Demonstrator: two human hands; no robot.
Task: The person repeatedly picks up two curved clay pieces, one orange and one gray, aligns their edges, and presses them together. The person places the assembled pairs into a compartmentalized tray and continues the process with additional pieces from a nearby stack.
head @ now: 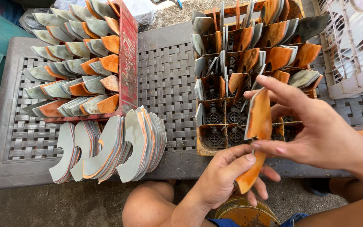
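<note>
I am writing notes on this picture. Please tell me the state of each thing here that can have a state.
Left hand: closed on the lower end of the curved orange piece.
Right hand: fingers pinch the piece's upper part.
Orange crate: front compartments empty, back ones filled.
Red crate: rows full of curved pieces.
Loose stacks: leaning in rows on the table.

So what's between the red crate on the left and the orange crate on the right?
In the head view, only bare woven tabletop lies between the red crate and the orange crate. The grey curved pieces sit nearer, below the red crate, not in that gap.
</note>
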